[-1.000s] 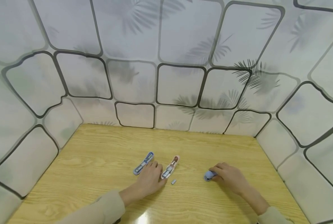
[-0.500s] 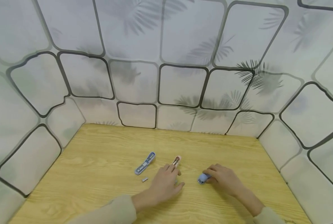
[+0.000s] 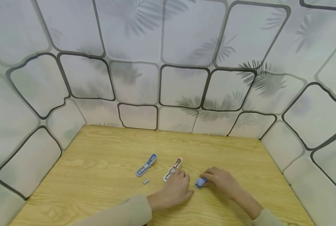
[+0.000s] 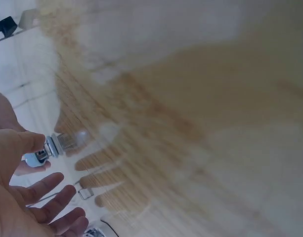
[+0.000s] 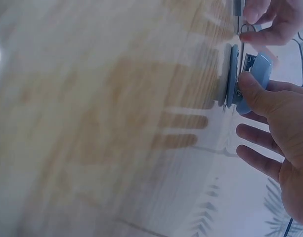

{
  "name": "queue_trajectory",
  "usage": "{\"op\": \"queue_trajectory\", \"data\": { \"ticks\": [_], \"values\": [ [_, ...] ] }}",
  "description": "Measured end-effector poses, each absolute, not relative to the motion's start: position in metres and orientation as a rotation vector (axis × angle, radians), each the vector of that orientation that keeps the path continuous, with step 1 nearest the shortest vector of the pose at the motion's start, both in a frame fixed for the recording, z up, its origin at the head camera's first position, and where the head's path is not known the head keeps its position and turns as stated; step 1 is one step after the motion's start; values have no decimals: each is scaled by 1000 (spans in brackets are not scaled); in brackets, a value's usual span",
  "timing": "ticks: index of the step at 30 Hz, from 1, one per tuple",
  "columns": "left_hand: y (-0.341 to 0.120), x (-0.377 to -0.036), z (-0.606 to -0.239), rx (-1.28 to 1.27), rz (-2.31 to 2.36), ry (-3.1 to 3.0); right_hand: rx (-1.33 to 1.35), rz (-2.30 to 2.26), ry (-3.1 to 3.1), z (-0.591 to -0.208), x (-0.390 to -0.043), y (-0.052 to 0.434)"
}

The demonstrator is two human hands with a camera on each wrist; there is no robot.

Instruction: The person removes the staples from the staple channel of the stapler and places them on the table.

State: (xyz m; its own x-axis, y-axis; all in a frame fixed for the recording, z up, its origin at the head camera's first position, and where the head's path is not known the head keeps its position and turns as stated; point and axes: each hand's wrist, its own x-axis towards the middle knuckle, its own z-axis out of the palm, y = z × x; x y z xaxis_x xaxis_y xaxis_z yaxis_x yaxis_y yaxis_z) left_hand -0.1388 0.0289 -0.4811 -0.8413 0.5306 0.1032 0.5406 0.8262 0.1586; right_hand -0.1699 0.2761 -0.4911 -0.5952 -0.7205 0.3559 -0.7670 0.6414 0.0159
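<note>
A: Status pls. Start big.

B: Wood table [image 3: 100,175], patterned walls round it. I'm watching three stapler bits laid across the middle. From table centre: blue open stapler [image 3: 146,164] at abt 10 o'clock, pink open stapler [image 3: 173,169] nearly dead centre, small blue stapler [image 3: 201,183] at abt 4 o'clock. Tiny staple strip [image 3: 146,181] lies loose at 7 o'clock of the blue open one, apart from it.

A: Hands?

B: Right hand [image 3: 223,182]: grip closed round the small blue stapler, thumb and fingers pinching it on the table. Right wrist view shows the thumb on its blue top, base flat on the wood. Left hand [image 3: 177,188]: fingers spread and relaxed, holding nothing as far as I see; fingertips touch or nearly touch the near end of the pink open stapler. Left wrist view is blurry, can't say more.

A: How far along?

B: My read: early to mid. Two staplers lie opened, strip not loaded into any, small blue one in hand but I see nothing fed in. Loading and closing look left to do, imo.
</note>
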Motion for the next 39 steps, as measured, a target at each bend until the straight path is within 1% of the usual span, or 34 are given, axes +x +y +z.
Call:
{"op": "queue_trajectory", "data": {
  "ticks": [10,23,39],
  "values": [
    [42,-147,-487,-950,-187,-2928,1228,172,-2491,-492,-169,269],
    [50,-151,-492,-881,-119,-2910,1232,138,-2449,-491,-170,266],
    [57,-146,-489,-837,3,-2907,1230,120,-2386,-492,-170,264]
  ]
}}
